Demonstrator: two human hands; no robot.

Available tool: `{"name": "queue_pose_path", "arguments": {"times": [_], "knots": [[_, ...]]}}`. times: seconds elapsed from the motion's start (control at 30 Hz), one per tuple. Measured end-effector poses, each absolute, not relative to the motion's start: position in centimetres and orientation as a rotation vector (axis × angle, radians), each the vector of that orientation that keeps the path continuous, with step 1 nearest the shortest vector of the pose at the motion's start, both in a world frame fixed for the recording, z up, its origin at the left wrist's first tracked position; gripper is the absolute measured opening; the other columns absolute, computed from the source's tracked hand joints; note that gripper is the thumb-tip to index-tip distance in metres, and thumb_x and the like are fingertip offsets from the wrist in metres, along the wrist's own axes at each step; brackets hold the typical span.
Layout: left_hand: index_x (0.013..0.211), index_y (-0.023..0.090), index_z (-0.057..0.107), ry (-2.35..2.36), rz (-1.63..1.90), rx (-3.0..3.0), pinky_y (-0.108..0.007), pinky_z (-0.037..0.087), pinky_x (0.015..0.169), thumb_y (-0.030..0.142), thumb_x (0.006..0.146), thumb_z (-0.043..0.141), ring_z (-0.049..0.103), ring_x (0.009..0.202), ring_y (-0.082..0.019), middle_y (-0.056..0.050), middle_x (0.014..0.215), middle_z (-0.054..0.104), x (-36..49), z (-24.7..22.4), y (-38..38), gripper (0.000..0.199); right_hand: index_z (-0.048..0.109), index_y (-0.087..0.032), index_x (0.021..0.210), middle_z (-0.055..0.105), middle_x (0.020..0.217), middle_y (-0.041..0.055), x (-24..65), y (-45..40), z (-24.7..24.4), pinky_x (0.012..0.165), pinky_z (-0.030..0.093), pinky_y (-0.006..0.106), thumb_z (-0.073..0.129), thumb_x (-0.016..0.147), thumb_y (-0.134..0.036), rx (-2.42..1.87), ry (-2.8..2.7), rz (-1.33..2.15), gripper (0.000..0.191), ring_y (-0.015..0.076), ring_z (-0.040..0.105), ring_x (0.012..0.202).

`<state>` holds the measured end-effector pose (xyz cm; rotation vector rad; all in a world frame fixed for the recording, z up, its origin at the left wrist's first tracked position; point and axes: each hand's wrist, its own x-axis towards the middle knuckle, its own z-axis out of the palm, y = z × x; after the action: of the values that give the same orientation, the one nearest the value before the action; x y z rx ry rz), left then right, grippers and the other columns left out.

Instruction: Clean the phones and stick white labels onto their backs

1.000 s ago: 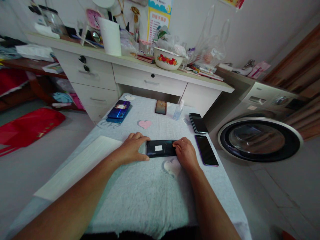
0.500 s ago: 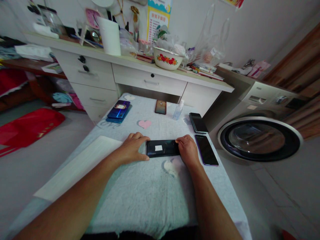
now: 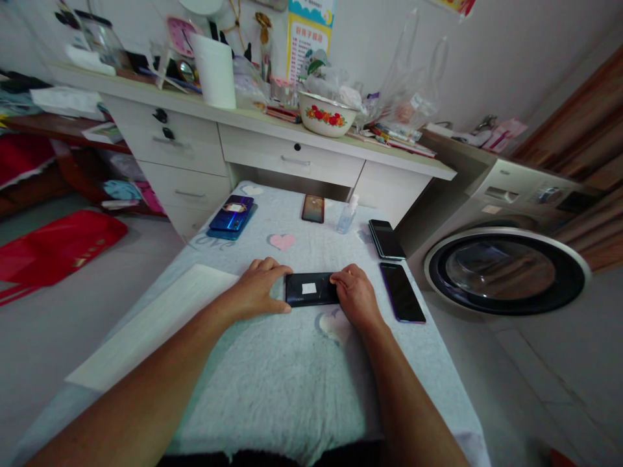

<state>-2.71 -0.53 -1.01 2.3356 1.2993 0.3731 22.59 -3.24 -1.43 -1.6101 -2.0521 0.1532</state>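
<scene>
A black smartphone [image 3: 321,295] with a small white sticker on its upward-facing back lies crosswise on the cloth-covered table [image 3: 272,376]. My left hand [image 3: 257,288] holds its left end, thumb at the near corner and fingers at the far corner. Over the right end of the phone is my right hand [image 3: 357,295], its fingers pinched together against the back. Whatever may be between those fingertips is hidden. To the right of that hand, another phone [image 3: 403,293] with a purple edge lies screen up.
Dark phones [image 3: 387,240] lie stacked at the table's right edge, blue phones [image 3: 231,215] at the far left. At the back are a brown phone [image 3: 313,209] and a clear spray bottle [image 3: 347,217]. A long pale strip [image 3: 150,331] lies left. A washing machine [image 3: 496,194] stands right.
My right hand has slid left along the phone's back, its fingertips drawn closer together. My left hand and the phone have stayed in place.
</scene>
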Motion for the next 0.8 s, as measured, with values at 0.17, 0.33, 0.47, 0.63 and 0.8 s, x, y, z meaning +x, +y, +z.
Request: {"name": "queue_pose_path", "arguments": {"times": [0.17,0.33,0.47,0.63,0.8], "knots": [[0.124,0.026,0.053,1.3,0.361,2.343,-0.038,0.037,0.094,0.05,0.061,0.07,0.043,0.11,-0.03,-0.007,0.116,0.052,-2.7,-0.9,-0.6,0.07,0.072,-0.021,0.091,0.059,0.089,0.0046,22.1,-3.2,-1.4,0.08,0.04,0.026,0.052,0.086,-0.011,-1.584,-2.082,0.173,0.023,0.0163,0.052,0.086],[0.126,0.028,0.052,1.295,0.36,2.342,-0.04,0.037,0.093,0.051,0.062,0.069,0.043,0.11,-0.031,-0.007,0.117,0.052,-2.8,-1.1,-0.5,0.07,0.071,-0.021,0.091,0.058,0.088,0.0048,22.6,-2.5,-1.6,0.08,0.04,0.026,0.05,0.087,-0.012,-1.643,-2.004,0.108,0.024,0.0167,0.053,0.087],[0.125,0.026,0.053,1.297,0.376,2.337,-0.039,0.038,0.094,0.052,0.061,0.07,0.043,0.109,-0.031,-0.008,0.117,0.051,-2.9,-1.2,-0.5,0.071,0.072,-0.02,0.089,0.059,0.086,0.0058,23.7,-2.2,-1.6,0.08,0.04,0.026,0.049,0.085,-0.01,-1.734,-1.934,0.051,0.025,0.0171,0.054,0.085],[0.125,0.025,0.053,1.291,0.376,2.334,-0.04,0.038,0.094,0.051,0.061,0.07,0.043,0.109,-0.031,-0.008,0.116,0.052,-2.8,-1.0,-0.6,0.072,0.073,-0.018,0.089,0.061,0.085,0.0065,24.8,-2.3,-1.4,0.08,0.039,0.026,0.047,0.085,-0.009,-1.839,-1.883,0.025,0.028,0.0172,0.056,0.084],[0.126,0.024,0.053,1.297,0.354,2.327,-0.039,0.037,0.095,0.05,0.062,0.071,0.043,0.109,-0.03,-0.008,0.116,0.051,-2.7,-0.7,-0.6,0.071,0.074,-0.017,0.089,0.061,0.086,0.007,24.7,-2.4,-1.4,0.08,0.039,0.026,0.048,0.084,-0.009,-1.889,-1.867,0.026,0.028,0.0174,0.057,0.084]]}}
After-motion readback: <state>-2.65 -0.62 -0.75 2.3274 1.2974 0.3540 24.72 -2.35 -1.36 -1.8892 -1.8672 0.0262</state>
